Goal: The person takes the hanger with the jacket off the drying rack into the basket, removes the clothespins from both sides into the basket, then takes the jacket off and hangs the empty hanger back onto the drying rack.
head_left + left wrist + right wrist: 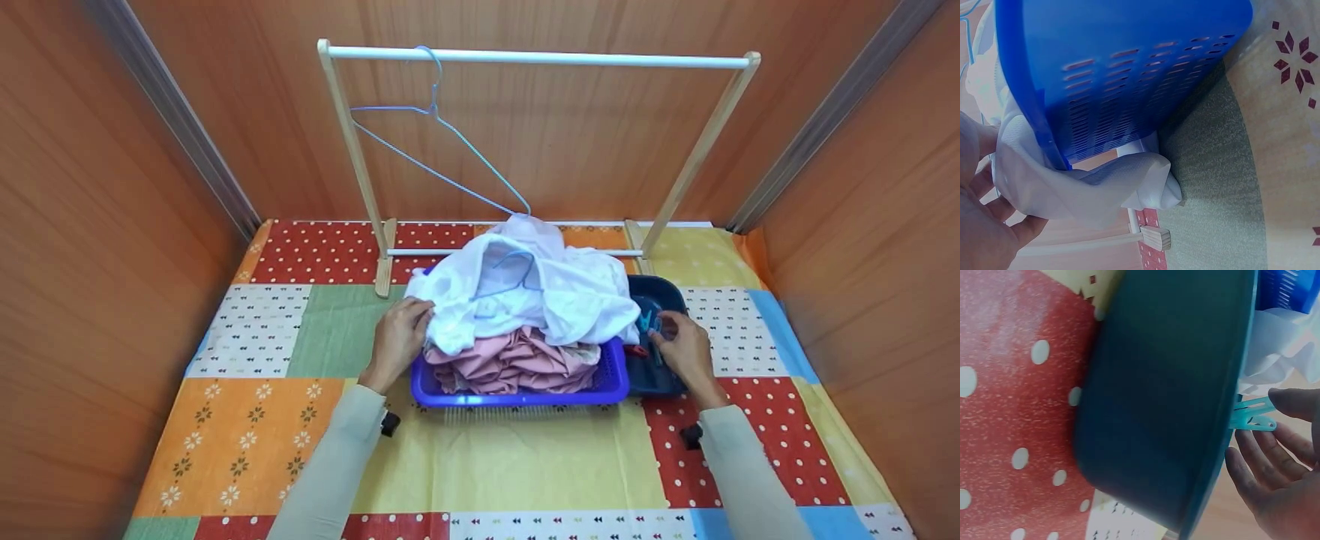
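The step in hand looked like taking a teal clothespin from the dark plastic basin on the right. The right hand pinched it at the basin's rim, thumb on one arm, fingers against the other. Doing this well probably called for an even squeeze on both arms and a lift clear of the rim and the red clothespin.

The white garment lay heaped over the blue-purple basket, far of the pink cloth, a hanger hook showing at its middle. At its left edge the left hand touched it, fingers spread and partly behind the fabric; whether they pinched it, I could not tell. A light touch there seemed best, keeping the garment from sliding off the basket.
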The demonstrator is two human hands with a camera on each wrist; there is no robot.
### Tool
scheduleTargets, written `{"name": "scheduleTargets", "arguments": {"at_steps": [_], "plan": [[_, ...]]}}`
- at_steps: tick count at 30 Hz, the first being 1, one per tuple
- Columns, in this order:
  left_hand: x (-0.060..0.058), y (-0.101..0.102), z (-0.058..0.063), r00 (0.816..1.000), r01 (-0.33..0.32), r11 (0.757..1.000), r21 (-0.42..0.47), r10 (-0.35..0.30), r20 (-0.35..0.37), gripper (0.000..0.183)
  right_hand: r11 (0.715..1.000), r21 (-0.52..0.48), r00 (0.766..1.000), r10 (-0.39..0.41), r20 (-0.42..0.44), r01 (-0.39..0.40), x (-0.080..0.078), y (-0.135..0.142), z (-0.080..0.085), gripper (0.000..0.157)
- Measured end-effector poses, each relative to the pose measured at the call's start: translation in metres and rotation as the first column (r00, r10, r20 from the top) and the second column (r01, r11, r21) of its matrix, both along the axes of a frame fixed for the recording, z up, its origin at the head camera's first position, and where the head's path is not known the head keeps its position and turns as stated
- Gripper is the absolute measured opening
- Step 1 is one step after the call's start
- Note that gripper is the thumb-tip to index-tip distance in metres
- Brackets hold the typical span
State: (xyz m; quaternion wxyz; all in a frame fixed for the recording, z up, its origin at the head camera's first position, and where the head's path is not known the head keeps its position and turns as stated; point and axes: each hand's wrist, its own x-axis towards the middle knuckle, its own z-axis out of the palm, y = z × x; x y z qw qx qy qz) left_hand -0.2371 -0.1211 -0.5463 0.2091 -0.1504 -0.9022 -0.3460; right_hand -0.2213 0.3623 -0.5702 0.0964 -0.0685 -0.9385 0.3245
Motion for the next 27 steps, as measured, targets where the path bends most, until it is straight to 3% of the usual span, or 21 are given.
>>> {"name": "scheduleTargets", "arguments": {"at_steps": [7,13,20,27], "plan": [[0.0,0.002,0.0,1.0,0.003,1.0,0.001,-0.003,0.005,0.015,1.0,0.006,0.999,0.013,0.05,-0.013,0.004,0.003,-0.004,0.041],[-0.001,0.003,-0.001,1.0,0.005,1.0,0.004,-0.005,0.002,0.014,1.0,0.003,1.0,0.017,0.015,-0.017,0.006,-0.001,0.005,0.039],[-0.002,0.002,-0.002,1.0,0.007,1.0,-0.002,-0.007,0.003,0.015,0.997,-0.06,0.995,0.04,-0.092,-0.045,0.01,-0.025,0.03,0.034],[-0.002,0.0,-0.002,1.0,0.003,1.0,0.005,-0.003,-0.012,0.015,0.99,-0.066,0.963,0.104,-0.248,-0.123,0.005,-0.058,0.058,0.029]]}}
